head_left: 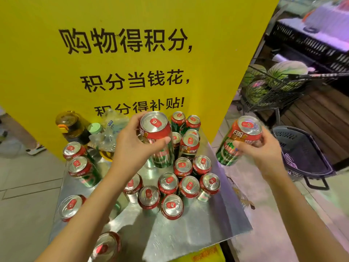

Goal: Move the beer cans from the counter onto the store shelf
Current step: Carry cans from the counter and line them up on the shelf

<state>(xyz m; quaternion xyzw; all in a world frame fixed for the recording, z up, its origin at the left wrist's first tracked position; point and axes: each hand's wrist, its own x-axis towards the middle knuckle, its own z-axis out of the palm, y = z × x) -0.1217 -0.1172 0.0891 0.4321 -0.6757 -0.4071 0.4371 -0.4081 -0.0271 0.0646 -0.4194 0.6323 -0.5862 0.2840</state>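
Currently both hands are loaded: left hand (132,146) grips a can (156,137) by its upper body over the middle of the surface (198,229), long axis near upright; right hand (264,148) grips a second can (238,140) past the surface's 3 o'clock edge, top tilted toward 1 o'clock. Nearest the camera, one can (107,246) sits at the 6 o'clock edge, half out of view. Main cluster of cans (181,188) stands upright directly under and between the hands, more at 9 o'clock (81,171) and 12 o'clock (187,123). No store shelf in view, so I can't tell which way the carry goes; right hand is already clear of the surface. Surface is shiny metal. At 11 o'clock: a dark bottle (71,125) and a crumpled plastic bag (111,129). Behind, a yellow sign (132,53). At 2 o'clock, a cart with watermelons (279,80); at 3 o'clock, a dark shopping basket (302,152).
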